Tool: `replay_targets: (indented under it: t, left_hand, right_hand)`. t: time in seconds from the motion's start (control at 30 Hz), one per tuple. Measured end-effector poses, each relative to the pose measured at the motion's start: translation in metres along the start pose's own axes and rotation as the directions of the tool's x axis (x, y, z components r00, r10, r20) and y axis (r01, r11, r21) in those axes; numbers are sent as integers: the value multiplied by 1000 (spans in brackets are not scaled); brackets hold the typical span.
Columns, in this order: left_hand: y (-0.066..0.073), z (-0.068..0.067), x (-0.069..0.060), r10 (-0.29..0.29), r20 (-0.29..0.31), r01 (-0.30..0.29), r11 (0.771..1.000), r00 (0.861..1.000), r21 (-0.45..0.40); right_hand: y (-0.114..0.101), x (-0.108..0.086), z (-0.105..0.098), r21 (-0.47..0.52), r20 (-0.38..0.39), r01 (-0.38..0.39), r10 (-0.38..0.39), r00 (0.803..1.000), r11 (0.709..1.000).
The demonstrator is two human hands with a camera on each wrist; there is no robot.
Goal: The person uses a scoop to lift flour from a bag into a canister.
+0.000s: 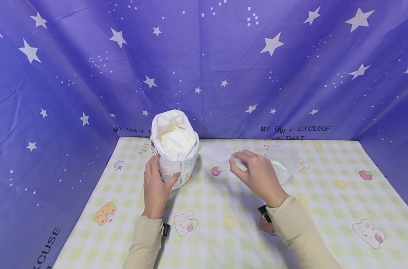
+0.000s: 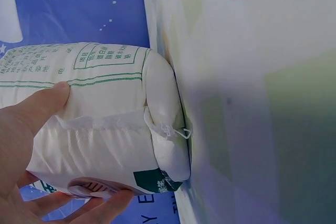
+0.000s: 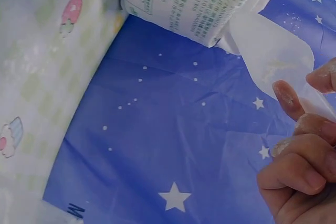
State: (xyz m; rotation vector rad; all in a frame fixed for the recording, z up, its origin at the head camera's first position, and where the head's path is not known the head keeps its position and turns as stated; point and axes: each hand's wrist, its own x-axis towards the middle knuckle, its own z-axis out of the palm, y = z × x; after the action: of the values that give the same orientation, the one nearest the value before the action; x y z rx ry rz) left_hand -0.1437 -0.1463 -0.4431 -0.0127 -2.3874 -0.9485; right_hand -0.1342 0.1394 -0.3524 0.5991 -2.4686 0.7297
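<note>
An open white paper bag of pale powder (image 1: 177, 140) stands upright at the back of the table, its mouth facing up. My left hand (image 1: 156, 183) holds the lower part of this bag. In the left wrist view, the thumb lies along one side of the printed bag (image 2: 105, 98) and the fingers reach round the other. My right hand (image 1: 257, 175) pinches a translucent plastic scoop (image 1: 215, 152) by its handle, just right of the bag. Powder dusts the right fingertips (image 3: 286, 95). In the right wrist view, the scoop's flat blade (image 3: 273, 51) is beside the bag's top.
Behind the right hand stands a clear plastic bowl (image 1: 281, 164), partly hidden by it. A checked cloth with cartoon prints (image 1: 217, 239) covers the table. A blue star-patterned curtain (image 1: 204, 67) hangs close behind the bag and along both sides.
</note>
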Motion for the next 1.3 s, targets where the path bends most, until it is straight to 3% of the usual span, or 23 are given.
replay_targets:
  t: [0.27,1.3]
  left_hand:
    - [1,-1,0,-5,3,5,1000,1000,6]
    - [0,0,-1,-18,8,18,1000,1000,-8]
  right_hand:
    - [-8,11,-6,-3,-8,47,-47,999,999]
    - [-26,45,-8,-34,134,103,-98,986,994]
